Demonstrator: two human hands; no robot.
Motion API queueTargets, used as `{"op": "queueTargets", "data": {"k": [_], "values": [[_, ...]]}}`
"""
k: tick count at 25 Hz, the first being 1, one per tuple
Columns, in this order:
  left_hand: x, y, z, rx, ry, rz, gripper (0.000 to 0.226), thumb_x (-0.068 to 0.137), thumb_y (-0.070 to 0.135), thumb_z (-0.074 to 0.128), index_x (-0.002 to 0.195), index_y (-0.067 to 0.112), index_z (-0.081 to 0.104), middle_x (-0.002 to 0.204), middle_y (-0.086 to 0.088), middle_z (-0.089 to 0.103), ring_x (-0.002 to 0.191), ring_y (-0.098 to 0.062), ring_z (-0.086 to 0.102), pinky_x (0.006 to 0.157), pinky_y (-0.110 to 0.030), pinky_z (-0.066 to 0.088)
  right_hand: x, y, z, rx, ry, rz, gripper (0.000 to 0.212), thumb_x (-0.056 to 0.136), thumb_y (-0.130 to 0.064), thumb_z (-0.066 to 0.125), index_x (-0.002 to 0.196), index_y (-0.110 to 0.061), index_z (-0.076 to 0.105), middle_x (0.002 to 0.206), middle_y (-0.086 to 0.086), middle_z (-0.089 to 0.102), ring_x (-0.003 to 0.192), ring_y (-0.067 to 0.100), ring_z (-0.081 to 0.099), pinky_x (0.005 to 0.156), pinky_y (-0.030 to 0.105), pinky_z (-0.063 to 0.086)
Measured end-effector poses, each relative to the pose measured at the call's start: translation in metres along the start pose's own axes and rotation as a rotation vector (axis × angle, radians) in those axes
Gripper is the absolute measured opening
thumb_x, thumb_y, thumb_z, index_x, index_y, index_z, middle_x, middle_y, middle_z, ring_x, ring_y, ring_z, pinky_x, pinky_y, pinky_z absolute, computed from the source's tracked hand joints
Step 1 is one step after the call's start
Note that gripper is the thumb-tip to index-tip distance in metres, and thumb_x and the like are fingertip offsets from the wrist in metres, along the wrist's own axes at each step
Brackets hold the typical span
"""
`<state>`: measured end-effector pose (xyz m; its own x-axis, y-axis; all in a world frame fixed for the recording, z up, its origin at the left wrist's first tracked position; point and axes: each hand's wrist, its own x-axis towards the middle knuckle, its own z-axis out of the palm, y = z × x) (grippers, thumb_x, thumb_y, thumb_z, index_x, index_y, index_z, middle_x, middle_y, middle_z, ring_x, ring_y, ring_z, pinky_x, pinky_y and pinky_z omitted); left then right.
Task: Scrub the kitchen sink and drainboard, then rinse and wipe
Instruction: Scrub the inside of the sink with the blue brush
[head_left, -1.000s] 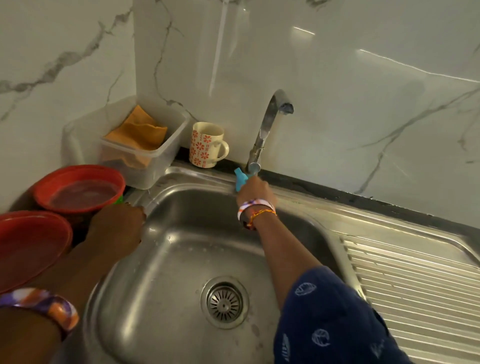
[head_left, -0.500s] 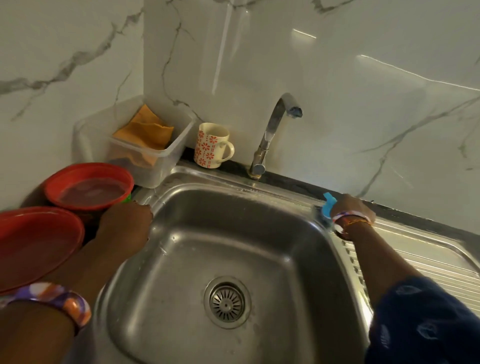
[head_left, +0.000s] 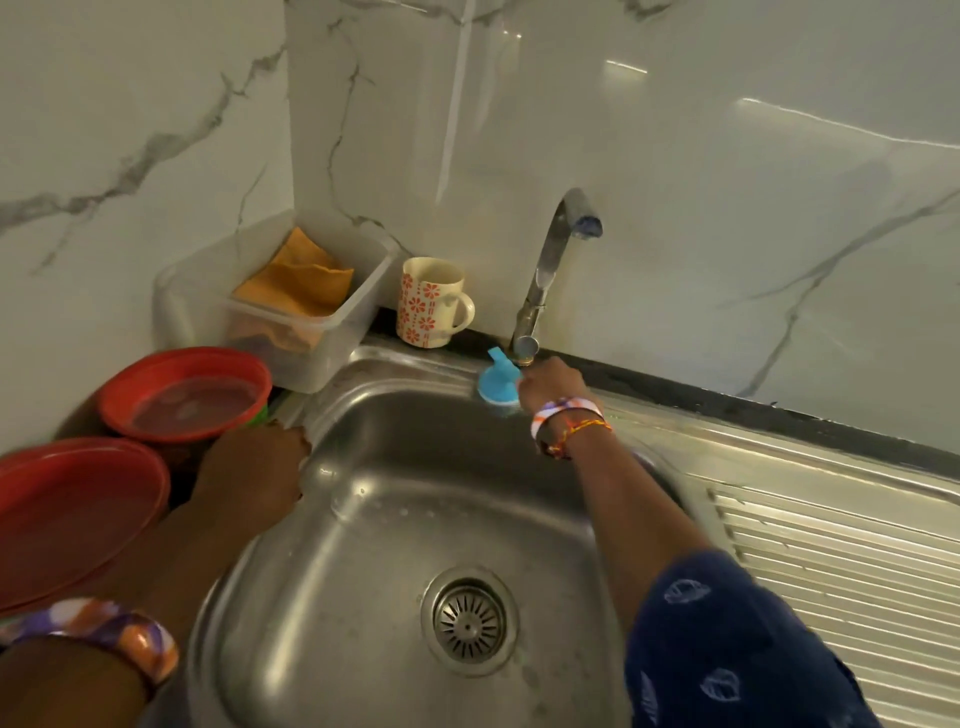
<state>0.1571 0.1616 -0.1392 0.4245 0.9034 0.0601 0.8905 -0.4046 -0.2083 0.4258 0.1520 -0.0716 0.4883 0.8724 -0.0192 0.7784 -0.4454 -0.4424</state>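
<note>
- one stainless steel sink basin (head_left: 363, 545), set into the worktop, with one round slotted drain strainer (head_left: 470, 621) low in its floor; the basin's near edge runs out of the bottom of the view.
- one ribbed steel drainboard (head_left: 831, 561) joins the basin on the right; its right and lower parts are cut off by the frame.
- one round blue scrubber with a small upright handle (head_left: 498, 382) sits on the back rim of the basin, just beside the base of the one curved chrome tap (head_left: 550, 260).
- two hands: the right hand (head_left: 553, 384) has its grip closed on the scrubber from the right; its fingers are hidden behind the knuckles. the wrist carries several thin bands (head_left: 569, 421), too blurred to count, and a dark blue patterned sleeve (head_left: 727, 649) covers the forearm.
- the left hand (head_left: 249, 478) rests on the basin's left rim with fingers curled under; whether its grip holds anything i cannot tell, since the fingertips are out of sight. one purple and orange bangle (head_left: 98, 629) circles that arm.
- two red plastic bowls: one (head_left: 184, 392) holds liquid, the other (head_left: 72, 514) is cut off at the left edge; something green shows just under the first, too small to tell.
- one clear plastic tub (head_left: 332, 332) in the corner holds an orange cloth (head_left: 298, 280); one cream mug with red flowers (head_left: 428, 301) stands between tub and tap.
- open room: the basin floor and the drainboard surface; the left rim is crowded by bowls and tub, and marbled white wall tiles (head_left: 727, 182) close off the back.
</note>
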Motion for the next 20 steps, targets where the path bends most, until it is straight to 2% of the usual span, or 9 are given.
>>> {"op": "queueTargets", "data": {"k": [4,6,9,12,14,17,19,20], "values": [[-0.001,0.000,0.003,0.010,0.007,0.013,0.041,0.086,0.039,0.057,0.125,0.027,0.052,0.132,0.009,0.053,0.117,-0.013,0.055,0.090,-0.026,0.045,0.002,0.118,-0.072,-0.189,0.112,0.297,0.032,0.092,-0.019,0.048,0.112,0.001,0.064,0.119,0.022,0.062,0.108,0.036,0.059,0.086,0.033,0.045],[0.000,-0.001,0.005,-0.006,0.012,0.006,0.041,0.086,0.039,0.058,0.125,0.028,0.052,0.130,0.009,0.054,0.117,-0.012,0.055,0.090,-0.027,0.046,-0.005,0.138,-0.092,-0.235,0.186,0.392,0.032,0.092,-0.018,0.049,0.112,0.003,0.062,0.117,0.024,0.062,0.106,0.037,0.059,0.087,0.036,0.046],[0.000,0.000,0.003,-0.014,0.018,0.008,0.036,0.087,0.040,0.057,0.121,0.028,0.054,0.125,0.010,0.057,0.111,-0.011,0.058,0.084,-0.025,0.047,-0.001,0.107,-0.067,-0.203,0.200,0.264,0.031,0.092,-0.020,0.050,0.113,0.000,0.062,0.116,0.022,0.063,0.106,0.036,0.060,0.087,0.037,0.046],[-0.002,0.002,0.000,-0.007,0.018,0.024,0.036,0.089,0.039,0.055,0.122,0.027,0.052,0.122,0.009,0.057,0.109,-0.010,0.058,0.081,-0.023,0.046,0.000,0.071,-0.036,-0.151,0.131,0.090,0.031,0.094,-0.026,0.049,0.111,-0.005,0.064,0.109,0.015,0.066,0.090,0.029,0.060,0.079,0.032,0.045],[-0.002,0.001,0.000,0.012,0.024,0.017,0.036,0.089,0.039,0.055,0.122,0.026,0.052,0.122,0.008,0.057,0.108,-0.010,0.058,0.082,-0.023,0.046,0.001,0.086,-0.052,-0.205,0.159,0.151,0.032,0.095,-0.030,0.050,0.111,-0.007,0.064,0.109,0.013,0.065,0.085,0.025,0.056,0.079,0.030,0.043],[-0.001,0.001,0.005,-0.002,0.049,-0.018,0.027,0.088,0.030,0.056,0.114,0.022,0.059,0.114,0.005,0.062,0.103,-0.013,0.061,0.077,-0.025,0.046,-0.012,0.134,-0.093,-0.383,0.242,0.344,0.032,0.094,-0.026,0.051,0.113,-0.002,0.060,0.110,0.017,0.063,0.094,0.031,0.058,0.082,0.035,0.043],[-0.002,0.004,0.009,-0.036,0.049,-0.051,0.025,0.088,0.025,0.057,0.112,0.020,0.061,0.111,0.002,0.064,0.102,-0.017,0.062,0.077,-0.027,0.047,-0.018,0.139,-0.093,-0.460,0.251,0.334,0.032,0.094,-0.026,0.050,0.114,-0.003,0.060,0.107,0.017,0.063,0.095,0.032,0.059,0.079,0.035,0.044],[-0.002,0.003,0.011,-0.037,0.049,-0.054,0.026,0.087,0.024,0.057,0.112,0.019,0.062,0.111,0.001,0.065,0.101,-0.018,0.062,0.077,-0.028,0.048,-0.018,0.128,-0.084,-0.477,0.259,0.269,0.031,0.095,-0.027,0.049,0.114,-0.005,0.061,0.107,0.015,0.064,0.096,0.031,0.060,0.077,0.034,0.043]]}}
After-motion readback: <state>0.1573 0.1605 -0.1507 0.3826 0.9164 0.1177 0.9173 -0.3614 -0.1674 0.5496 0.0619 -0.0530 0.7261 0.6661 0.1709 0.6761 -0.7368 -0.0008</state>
